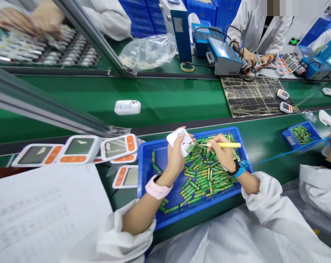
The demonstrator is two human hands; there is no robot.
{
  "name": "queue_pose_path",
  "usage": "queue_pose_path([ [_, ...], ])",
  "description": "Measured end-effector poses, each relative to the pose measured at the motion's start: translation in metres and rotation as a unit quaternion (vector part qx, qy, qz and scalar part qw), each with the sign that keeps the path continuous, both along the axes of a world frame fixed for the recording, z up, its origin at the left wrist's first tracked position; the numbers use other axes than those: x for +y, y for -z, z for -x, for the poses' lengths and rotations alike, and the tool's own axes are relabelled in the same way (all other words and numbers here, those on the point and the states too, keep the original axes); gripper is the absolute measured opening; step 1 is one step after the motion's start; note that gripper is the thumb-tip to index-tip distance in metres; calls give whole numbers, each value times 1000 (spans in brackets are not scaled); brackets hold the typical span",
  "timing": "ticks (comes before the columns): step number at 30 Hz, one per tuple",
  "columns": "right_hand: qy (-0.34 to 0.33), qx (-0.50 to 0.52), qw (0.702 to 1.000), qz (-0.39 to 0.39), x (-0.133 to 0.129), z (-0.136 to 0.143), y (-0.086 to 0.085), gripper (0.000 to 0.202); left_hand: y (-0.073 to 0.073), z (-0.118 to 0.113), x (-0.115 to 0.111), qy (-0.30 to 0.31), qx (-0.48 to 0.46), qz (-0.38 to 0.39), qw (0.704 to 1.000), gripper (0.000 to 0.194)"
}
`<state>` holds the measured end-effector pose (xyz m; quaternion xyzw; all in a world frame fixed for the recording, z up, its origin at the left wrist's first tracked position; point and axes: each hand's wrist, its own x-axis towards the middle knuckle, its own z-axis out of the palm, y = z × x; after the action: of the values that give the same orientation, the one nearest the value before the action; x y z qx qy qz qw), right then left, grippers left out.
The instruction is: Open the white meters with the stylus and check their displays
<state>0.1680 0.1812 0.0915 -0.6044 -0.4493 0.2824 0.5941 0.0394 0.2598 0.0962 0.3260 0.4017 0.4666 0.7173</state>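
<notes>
My left hand (177,150) is closed around a small white device (181,140), its back turned up and a green battery (189,148) showing at its lower edge. In my right hand (222,153) is a thin yellow-handled tool (229,145), gripped like a pen; its narrow tip points at the device, and I cannot tell whether it touches. Both hands are above a blue tray (151,223) of loose green batteries (200,179). A blue wrist strap with a cord circles my right wrist.
Several white-and-orange devices with screens (79,149) lie left of the tray, near printed paper (42,208). Another white device (127,107) rests on the green belt (165,91). A metal frame (53,106) slants across the left. Co-workers' hands are across the belt and at right.
</notes>
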Motion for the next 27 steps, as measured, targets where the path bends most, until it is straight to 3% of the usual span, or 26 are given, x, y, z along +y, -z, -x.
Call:
queue_pose_path([
  [4, -34, 9, 999, 16, 3, 1, 2, 24, -5, 0, -4, 48, -35, 7, 998, 50],
  [15, -46, 33, 998, 20, 3, 3, 2, 23, -1, 1, 0, 62, -53, -11, 997, 48],
  [18, -69, 138, 988, 31, 9, 3, 5, 27, 3, 2, 1, 90, -62, -25, 994, 51],
  [22, -113, 298, 946, 56, 11, -4, -3, 33, 3, 2, 1, 83, -28, -31, 996, 49],
  [24, -135, 246, 958, 61, 2, -14, -12, 28, -1, 2, 6, 68, -3, -34, 997, 44],
  [27, -172, 26, 981, 84, -28, -38, -16, 34, -8, -3, 30, 89, 42, -27, 995, 37],
])
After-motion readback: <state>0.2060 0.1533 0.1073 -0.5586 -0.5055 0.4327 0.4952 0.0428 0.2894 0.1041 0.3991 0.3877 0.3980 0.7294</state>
